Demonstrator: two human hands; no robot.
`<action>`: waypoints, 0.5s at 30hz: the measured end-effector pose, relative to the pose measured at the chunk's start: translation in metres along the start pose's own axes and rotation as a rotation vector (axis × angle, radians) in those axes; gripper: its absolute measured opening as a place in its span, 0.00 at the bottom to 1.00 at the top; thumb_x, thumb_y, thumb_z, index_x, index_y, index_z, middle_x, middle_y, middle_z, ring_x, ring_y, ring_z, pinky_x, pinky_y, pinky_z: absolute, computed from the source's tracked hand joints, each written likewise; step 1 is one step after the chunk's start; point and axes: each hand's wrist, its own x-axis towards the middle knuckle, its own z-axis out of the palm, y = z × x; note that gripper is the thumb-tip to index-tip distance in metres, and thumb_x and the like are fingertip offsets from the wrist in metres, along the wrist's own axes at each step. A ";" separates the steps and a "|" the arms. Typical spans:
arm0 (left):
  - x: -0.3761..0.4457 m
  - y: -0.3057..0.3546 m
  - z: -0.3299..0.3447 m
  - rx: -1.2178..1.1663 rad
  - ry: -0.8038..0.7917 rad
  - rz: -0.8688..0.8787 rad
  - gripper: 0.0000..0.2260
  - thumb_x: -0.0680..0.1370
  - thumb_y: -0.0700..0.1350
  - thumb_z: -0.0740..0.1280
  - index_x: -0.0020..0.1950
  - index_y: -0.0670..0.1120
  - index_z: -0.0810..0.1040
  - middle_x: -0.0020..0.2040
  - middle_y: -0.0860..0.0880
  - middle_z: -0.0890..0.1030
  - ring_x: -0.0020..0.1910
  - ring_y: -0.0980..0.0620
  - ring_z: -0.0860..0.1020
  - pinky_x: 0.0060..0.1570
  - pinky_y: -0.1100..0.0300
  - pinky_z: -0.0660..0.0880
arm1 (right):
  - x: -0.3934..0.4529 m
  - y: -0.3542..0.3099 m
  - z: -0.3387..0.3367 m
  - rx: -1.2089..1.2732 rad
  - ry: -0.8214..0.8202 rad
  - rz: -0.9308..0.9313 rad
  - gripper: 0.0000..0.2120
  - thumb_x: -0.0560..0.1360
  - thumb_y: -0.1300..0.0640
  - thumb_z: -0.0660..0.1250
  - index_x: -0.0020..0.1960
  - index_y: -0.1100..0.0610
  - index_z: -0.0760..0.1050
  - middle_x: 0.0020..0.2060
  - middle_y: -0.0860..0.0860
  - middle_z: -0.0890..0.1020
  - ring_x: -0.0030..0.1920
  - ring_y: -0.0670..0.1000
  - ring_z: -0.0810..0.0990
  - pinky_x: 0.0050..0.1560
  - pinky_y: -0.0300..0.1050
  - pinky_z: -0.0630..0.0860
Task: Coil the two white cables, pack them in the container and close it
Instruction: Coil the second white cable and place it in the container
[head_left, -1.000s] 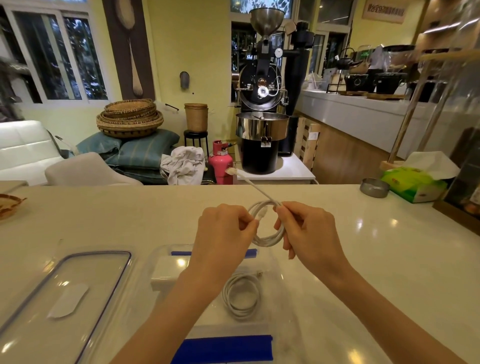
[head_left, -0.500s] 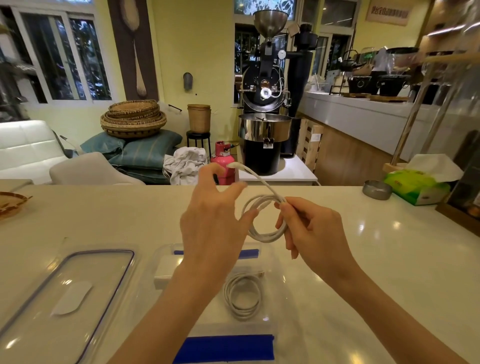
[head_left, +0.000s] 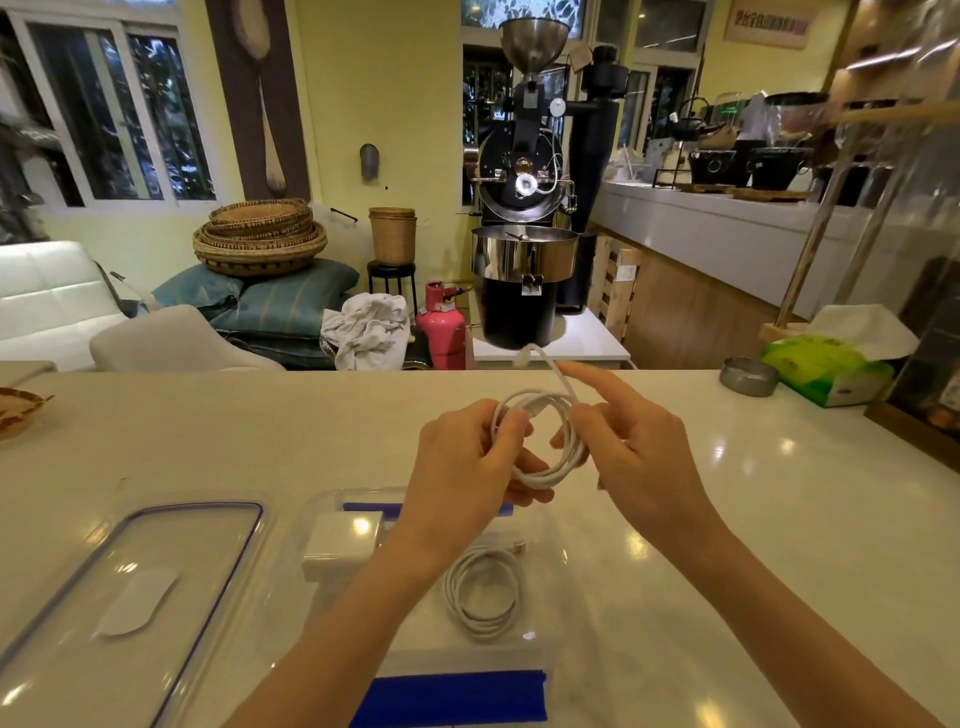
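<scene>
Fingers of the left hand (head_left: 467, 457) pinch a coiled white cable (head_left: 540, 441) above the open container (head_left: 550, 525). The right hand (head_left: 639, 447) steadies the loop, forefinger extended. A second coil (head_left: 483, 592) lies inside.

A wall sign (head_left: 768, 22) at the upper right carries a row of red characters too blurred to read, and the green tissue pack (head_left: 826, 370) on the tabletop (head_left: 779, 493) bears small print that cannot be made out either.
</scene>
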 end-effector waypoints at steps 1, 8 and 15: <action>0.000 -0.001 0.000 -0.013 -0.008 -0.024 0.09 0.78 0.44 0.60 0.42 0.43 0.77 0.30 0.45 0.82 0.29 0.47 0.83 0.32 0.54 0.82 | 0.001 0.001 0.000 -0.021 0.021 -0.011 0.13 0.75 0.56 0.61 0.55 0.39 0.70 0.34 0.40 0.80 0.39 0.41 0.80 0.32 0.31 0.76; 0.002 -0.007 0.005 -0.065 -0.034 -0.103 0.10 0.78 0.44 0.59 0.41 0.45 0.76 0.29 0.47 0.82 0.28 0.49 0.83 0.30 0.58 0.81 | 0.010 0.003 -0.006 0.362 0.082 0.247 0.12 0.73 0.62 0.66 0.55 0.53 0.75 0.39 0.45 0.85 0.41 0.44 0.83 0.41 0.32 0.79; 0.006 -0.009 0.003 -0.262 0.073 -0.166 0.10 0.79 0.42 0.57 0.42 0.44 0.75 0.30 0.47 0.82 0.28 0.51 0.83 0.30 0.62 0.81 | 0.019 0.002 -0.018 0.790 0.279 0.471 0.08 0.77 0.61 0.58 0.49 0.55 0.77 0.29 0.50 0.81 0.32 0.47 0.82 0.33 0.41 0.80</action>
